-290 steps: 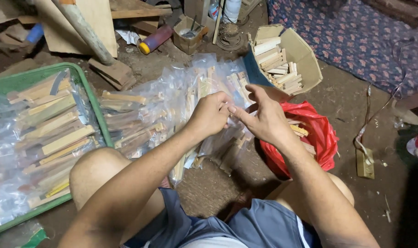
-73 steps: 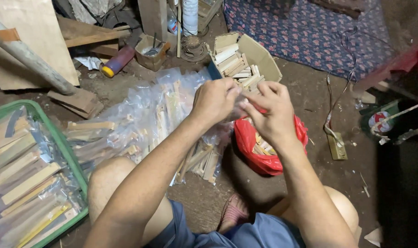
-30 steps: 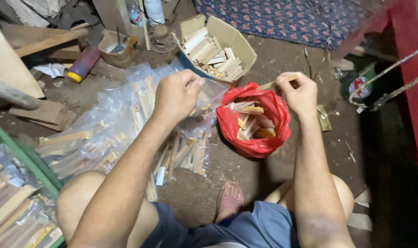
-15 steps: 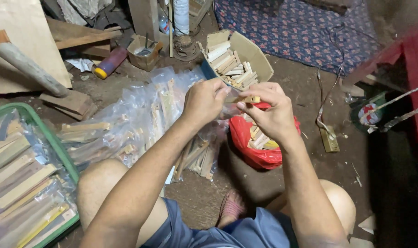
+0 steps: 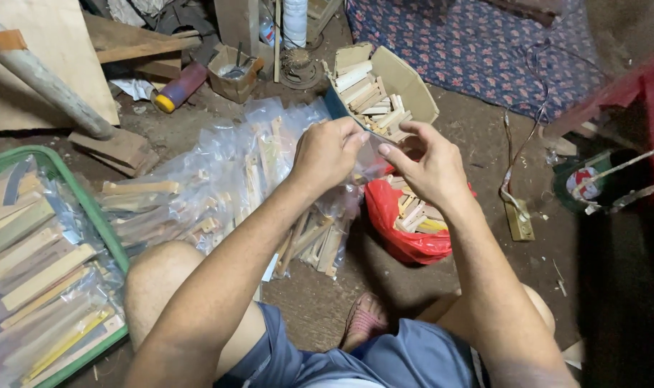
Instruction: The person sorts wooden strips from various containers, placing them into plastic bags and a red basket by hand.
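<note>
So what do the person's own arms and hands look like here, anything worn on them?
Both forearms are bare right up to the bottom edge of the picture, with no sleeves in view. The left hand and the right hand wear no gloves, and no ring, watch or wristband shows. Lower down, blue-grey shorts cover the lap.

Near the middle of the frame, the left hand (image 5: 330, 152) and right hand (image 5: 425, 167) meet above a red bag (image 5: 399, 230) of small wood pieces. A cardboard box (image 5: 406, 85) of wood blocks sits just above them, clear packets (image 5: 219, 179) spread to the left, and a green tray (image 5: 90, 215) fills the lower left corner.
</note>
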